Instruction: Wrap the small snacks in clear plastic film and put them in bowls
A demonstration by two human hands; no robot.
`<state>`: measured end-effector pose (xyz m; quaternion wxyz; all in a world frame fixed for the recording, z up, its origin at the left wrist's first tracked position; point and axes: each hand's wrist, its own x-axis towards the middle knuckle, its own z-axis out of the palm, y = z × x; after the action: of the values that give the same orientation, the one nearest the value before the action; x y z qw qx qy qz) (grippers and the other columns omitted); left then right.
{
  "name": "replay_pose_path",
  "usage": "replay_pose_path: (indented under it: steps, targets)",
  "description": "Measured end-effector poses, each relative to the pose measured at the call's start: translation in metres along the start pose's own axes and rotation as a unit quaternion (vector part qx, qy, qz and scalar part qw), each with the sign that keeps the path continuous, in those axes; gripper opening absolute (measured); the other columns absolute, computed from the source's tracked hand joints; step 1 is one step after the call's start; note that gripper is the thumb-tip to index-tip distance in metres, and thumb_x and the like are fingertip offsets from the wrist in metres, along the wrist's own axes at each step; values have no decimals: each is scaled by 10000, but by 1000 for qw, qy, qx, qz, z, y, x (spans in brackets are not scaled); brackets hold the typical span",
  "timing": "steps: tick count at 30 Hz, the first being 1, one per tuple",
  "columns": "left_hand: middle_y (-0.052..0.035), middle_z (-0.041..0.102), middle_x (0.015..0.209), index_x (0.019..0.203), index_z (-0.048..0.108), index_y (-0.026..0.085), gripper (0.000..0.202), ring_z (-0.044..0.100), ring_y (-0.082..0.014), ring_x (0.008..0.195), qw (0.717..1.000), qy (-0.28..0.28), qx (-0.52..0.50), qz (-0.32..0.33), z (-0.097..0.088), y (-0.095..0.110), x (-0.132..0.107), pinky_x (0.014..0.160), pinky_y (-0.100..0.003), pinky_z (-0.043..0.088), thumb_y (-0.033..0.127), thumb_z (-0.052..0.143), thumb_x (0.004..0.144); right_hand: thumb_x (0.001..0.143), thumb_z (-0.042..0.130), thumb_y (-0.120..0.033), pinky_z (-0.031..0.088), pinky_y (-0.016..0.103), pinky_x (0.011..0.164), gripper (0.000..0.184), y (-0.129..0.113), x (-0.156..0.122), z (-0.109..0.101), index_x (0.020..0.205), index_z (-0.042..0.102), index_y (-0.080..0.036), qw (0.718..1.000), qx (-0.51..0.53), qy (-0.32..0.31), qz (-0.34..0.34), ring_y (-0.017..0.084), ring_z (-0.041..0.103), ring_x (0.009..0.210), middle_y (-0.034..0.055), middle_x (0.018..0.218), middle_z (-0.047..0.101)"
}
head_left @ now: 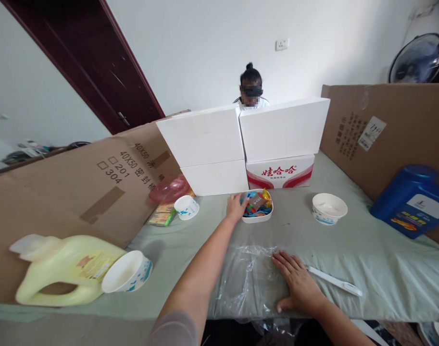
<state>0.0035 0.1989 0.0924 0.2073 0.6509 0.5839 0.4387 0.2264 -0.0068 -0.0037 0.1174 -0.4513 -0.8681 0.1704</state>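
Note:
My left hand (pixel 236 207) reaches forward to a white tub (pixel 257 219). Its fingers are closed on the tub's left rim, partly hiding that side. Wrapped candies (pixel 257 203) in blue, red, brown and yellow fill the tub. Closer to me, my right hand (pixel 297 283) lies flat with the fingers stretched out. It rests at the right side of a clear plastic bag (pixel 243 283), which is spread over the green cloth and hangs over the front edge. Just right of that hand lies a white, flat-handled tool (pixel 336 280), its far end close to the fingers.
White boxes (pixel 212 144) stand behind the tub, with a person (pixel 251 93) beyond. Cardboard walls (pixel 125 178) flank the table. Paper bowls (pixel 329 209), a yellow jug (pixel 75 264), a blue bottle (pixel 412 202), a small packet (pixel 162 215) and a red bag (pixel 170 189) surround the workspace.

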Motion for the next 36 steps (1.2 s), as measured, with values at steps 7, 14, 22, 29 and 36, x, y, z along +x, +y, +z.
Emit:
replay_pose_path:
  steps: [7,14,22,29,36]
  targets:
    - [-46,646,825,799,660,215,170,610,-190,845,973,-154,27,167,-54,10,-119,817,-326,493,289,532,881,522,668,-805,187,559,1138,1186,0,-1,3,1457,364,-142,1000,1,-15,15,375,244,1406,185,1514,317]
    - [-96,306,1542,1411,430,310,781,194,-413,1421,876,-368,261,168,-65,-24,-211,1101,-643,206,522,735,725,438,770,-711,82,619,1130,1272,-5,8,4,1493,285,-190,996,-37,-41,65,427,29,1432,158,1569,181]
    - [-122,84,1599,1521,157,288,901,14,-434,1441,894,-311,279,162,-100,-50,-243,1116,-656,158,716,505,809,686,612,-746,257,607,1077,949,31,-23,-16,1424,428,-178,983,-96,133,81,421,211,1404,188,1510,329]
    - [-104,342,1509,1374,440,317,884,208,-408,1416,877,-388,191,210,-123,-62,-264,1095,-626,275,572,807,611,757,651,-627,296,536,1110,773,-2,-76,-23,1407,445,-264,996,27,10,-89,345,349,1367,113,1440,467]
    - [-62,698,1018,937,673,214,174,636,-201,1042,929,-337,43,145,-126,-42,-244,912,-321,505,218,499,925,980,381,-282,483,361,912,249,-20,-67,-17,992,626,-240,987,148,61,-10,190,639,999,50,1001,695]
